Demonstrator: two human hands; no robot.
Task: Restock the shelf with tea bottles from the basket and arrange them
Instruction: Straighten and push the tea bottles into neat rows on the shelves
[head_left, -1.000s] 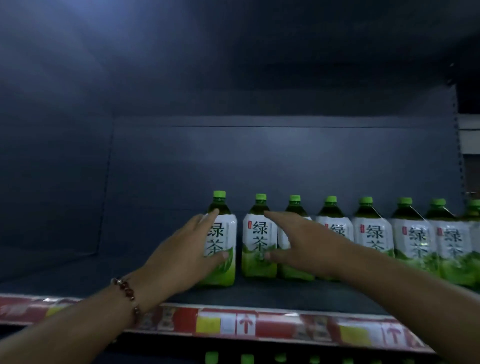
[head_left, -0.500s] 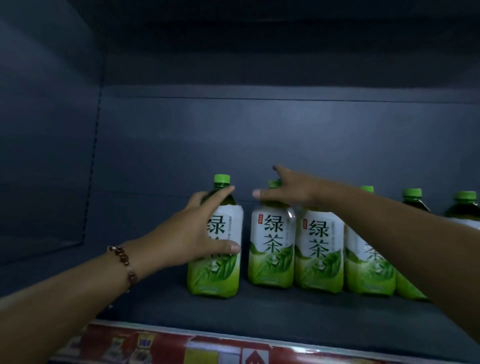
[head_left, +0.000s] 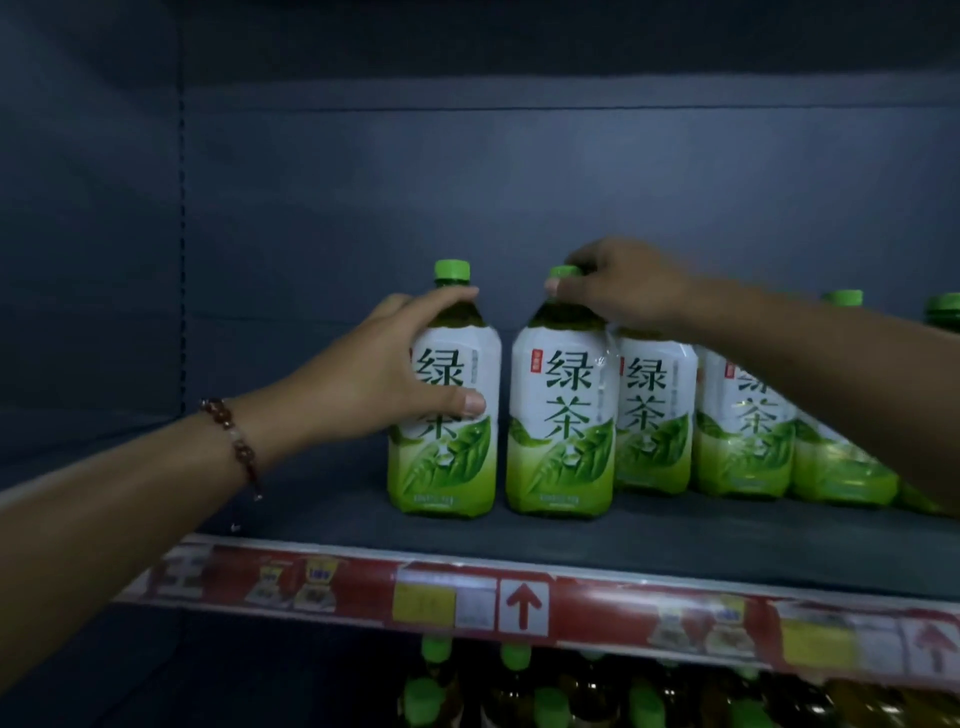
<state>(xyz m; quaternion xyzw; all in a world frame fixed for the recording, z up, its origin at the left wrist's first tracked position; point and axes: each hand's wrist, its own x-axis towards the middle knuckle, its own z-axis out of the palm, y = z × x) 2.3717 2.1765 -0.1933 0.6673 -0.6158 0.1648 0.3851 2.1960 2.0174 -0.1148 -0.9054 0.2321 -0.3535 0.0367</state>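
Now curled over the second bottle's green cap (head_left: 563, 272), the right hand (head_left: 623, 286) pinches it; the left hand (head_left: 384, 374) grips the end bottle (head_left: 447, 415), labelled 绿茶.

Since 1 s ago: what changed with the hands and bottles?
The right hand rose from the labels of the second and third bottles to the second bottle, where it now pinches the cap. The left hand went from resting open-fingered against the end bottle to gripping its shoulder and label. The camera came closer. The bottles stay upright in their row on the shelf.
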